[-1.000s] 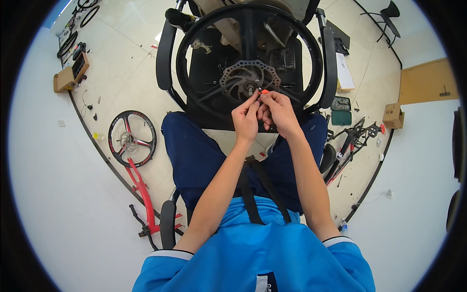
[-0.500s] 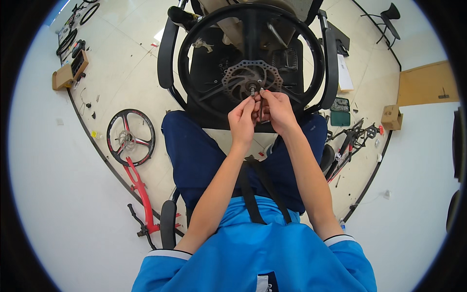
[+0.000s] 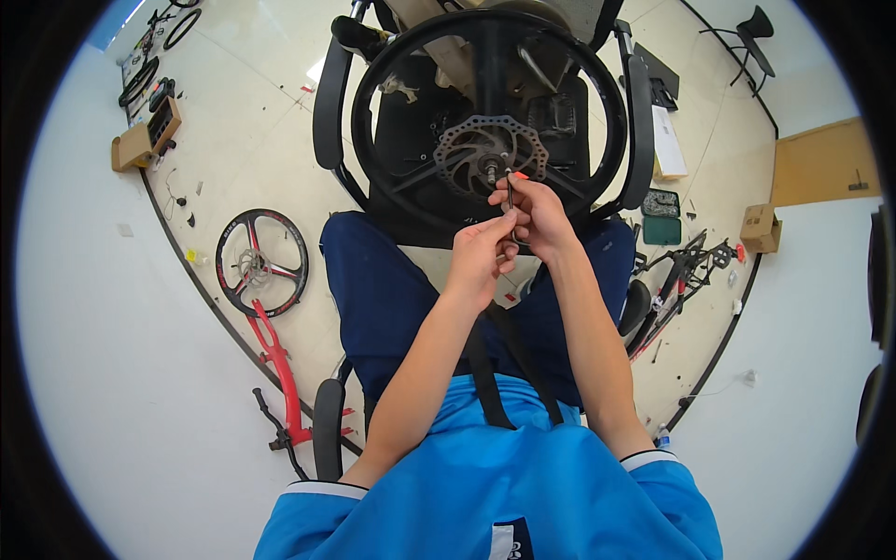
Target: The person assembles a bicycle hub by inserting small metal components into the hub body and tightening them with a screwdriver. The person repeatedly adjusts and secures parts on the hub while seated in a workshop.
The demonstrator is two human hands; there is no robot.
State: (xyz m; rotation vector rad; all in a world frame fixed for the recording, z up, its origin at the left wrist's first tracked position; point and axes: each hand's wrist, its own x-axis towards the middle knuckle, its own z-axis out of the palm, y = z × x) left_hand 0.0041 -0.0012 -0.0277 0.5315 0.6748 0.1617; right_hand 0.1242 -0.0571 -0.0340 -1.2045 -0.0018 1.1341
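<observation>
Wheel (image 3: 488, 70) lay on chair seat (image 3: 411, 126) near front edge, disc (image 3: 459, 149) up, probably for axle (image 3: 492, 174) access. Right hand (image 3: 541, 215) pinched thin tool (image 3: 511, 194) beside axle; left hand (image 3: 478, 257) was narrow at tool's lower end, hold unclear.

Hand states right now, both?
Left hand: curled close to a thin dark tool; grip can't be told.
Right hand: closed, holding that thin dark tool.

Head view: left fisheye on the wearer's head; upright, facing steeply down;
Hands (image 3: 478, 257): near, mid-frame, seen from above;
Black wheel (image 3: 487, 86): just beyond them;
Floor (image 3: 250, 117): farther, wide around
</observation>
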